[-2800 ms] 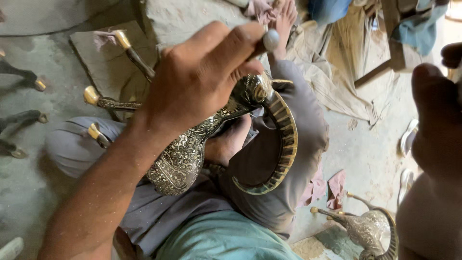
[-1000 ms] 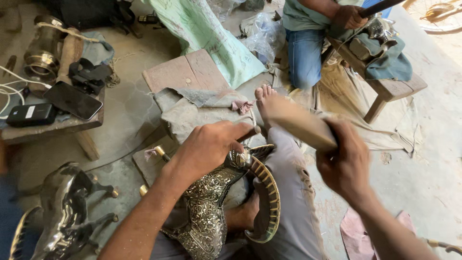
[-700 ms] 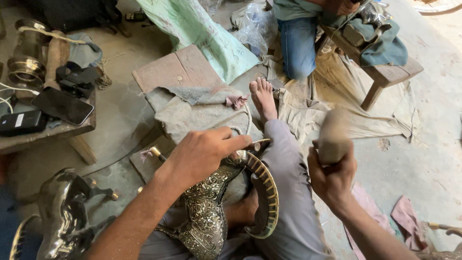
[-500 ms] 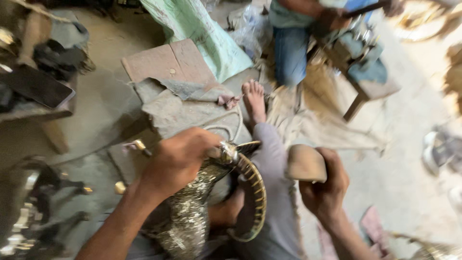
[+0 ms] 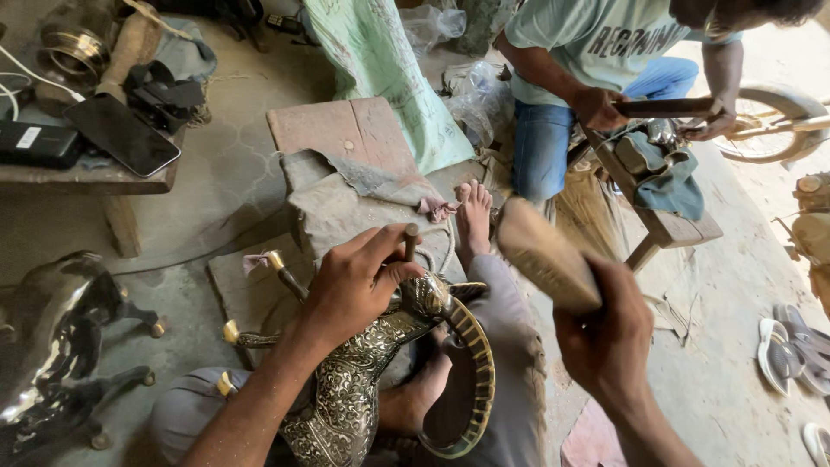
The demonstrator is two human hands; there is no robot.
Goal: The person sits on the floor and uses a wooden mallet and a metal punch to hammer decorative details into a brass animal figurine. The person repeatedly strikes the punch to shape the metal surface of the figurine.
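Head view: we saw the left hand [image 5: 359, 281] at the frame's centre, fingers closed around a thin metal punch [image 5: 410, 240] set upright on the ornate metal animal figure [image 5: 363, 380], which lay across the lap in the lower middle. The right hand [image 5: 605, 333], lower right, gripped a wooden mallet [image 5: 545, 255] raised beside it. Upper right, another person worked at a low worktop [image 5: 666, 220].

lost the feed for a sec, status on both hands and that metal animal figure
Left hand pinching a punch on the engraved metal figure. Right hand gripping a raised wooden mallet. Nothing between them.
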